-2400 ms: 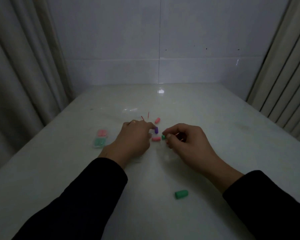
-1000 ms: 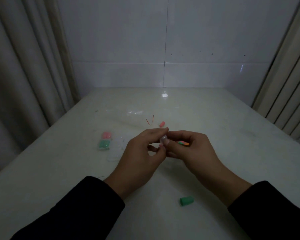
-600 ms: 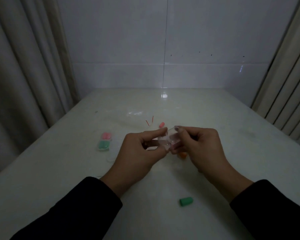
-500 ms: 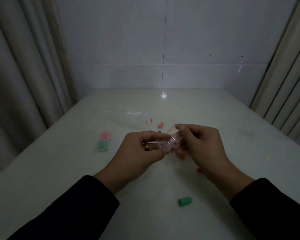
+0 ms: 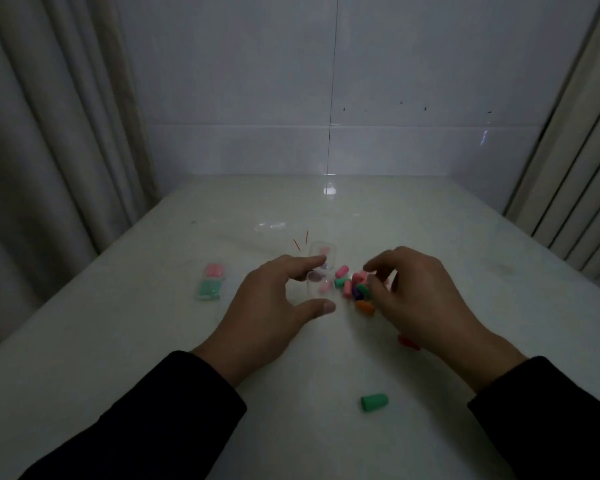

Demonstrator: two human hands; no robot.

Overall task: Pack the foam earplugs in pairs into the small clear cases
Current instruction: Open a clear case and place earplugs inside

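Nearest the camera, at 6 o'clock on the pale table (image 5: 153,341), a lone green earplug (image 5: 374,402) lies on its side, well apart from everything else. Two dark sleeves (image 5: 160,410) come in from the lower corners.

Further in, the left hand (image 5: 271,306) hovers palm down at about 11 o'clock from the green plug, thumb and forefinger spread wide with nothing between them. An open clear case (image 5: 321,271) lies just past its fingertips: a purple and a pink plug show dimly in the near half, and another pink one sits under or in the far half at 12 o'clock.

The right hand (image 5: 416,299) is at about 1 o'clock from the green plug, fingers curled loosely over a heap of loose earplugs (image 5: 355,287) in pink, green, purple and orange; its thumb and fingertips touch the heap, but whether they pinch one cannot be told. A red plug (image 5: 408,342) peeps out beside the right wrist.

At 9 o'clock from the left hand, two closed cases lie touching each other: the nearer one holds green plugs (image 5: 208,289), the farther one pink plugs (image 5: 214,270).

Beyond the open case, two thin red slivers (image 5: 301,240) rest on the table. Curtains (image 5: 49,133) flank a white tiled wall (image 5: 326,81) at the far edge.
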